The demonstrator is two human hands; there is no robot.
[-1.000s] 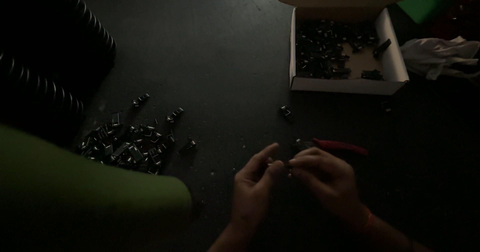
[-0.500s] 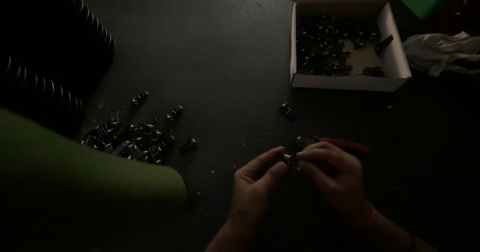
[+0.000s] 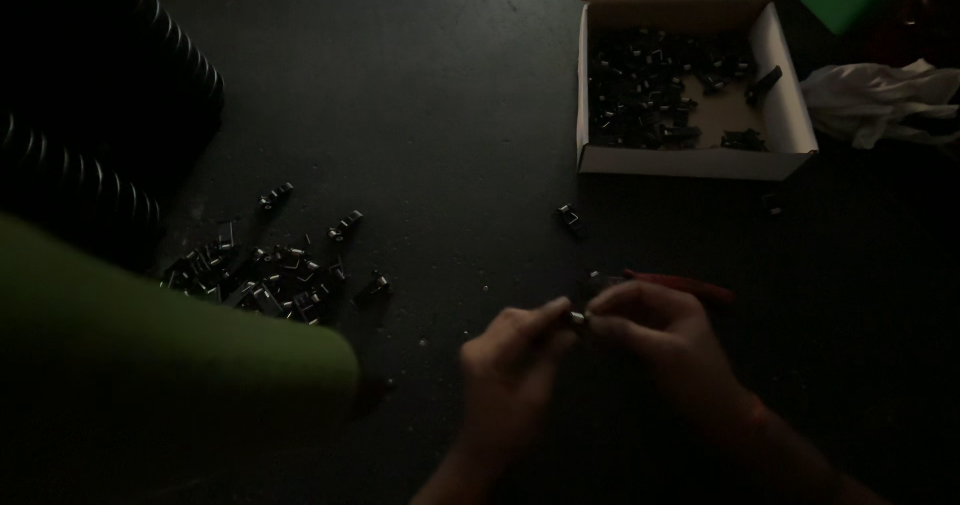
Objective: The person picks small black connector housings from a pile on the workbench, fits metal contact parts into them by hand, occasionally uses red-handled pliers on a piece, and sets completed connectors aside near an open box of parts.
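Your left hand [image 3: 515, 365] and right hand [image 3: 665, 340] meet low in the view, fingertips pinched together on a small metal part [image 3: 578, 318] held between them just above the dark table [image 3: 420, 115] (the light is too dim to tell its exact shape); both hands are closed on it, thumbs and forefingers clamped, the other fingers curled. Just beyond your right hand a red-handled tool [image 3: 685, 287] lies on the table, its handle pointing right. To your left, a broad green shape [image 3: 150, 365] fills the near corner, and just past its edge lies a scattered pile of small dark metal parts [image 3: 270, 275]. One stray part [image 3: 570, 218] sits alone between your hands and the white cardboard box [image 3: 792, 95], which stands open farther off on the right with more dark parts [image 3: 645, 90] heaped in its left half. Beside the box lies a crumpled white cloth [image 3: 880, 95], and ribbed black hoses [image 3: 110, 95] run across the far left
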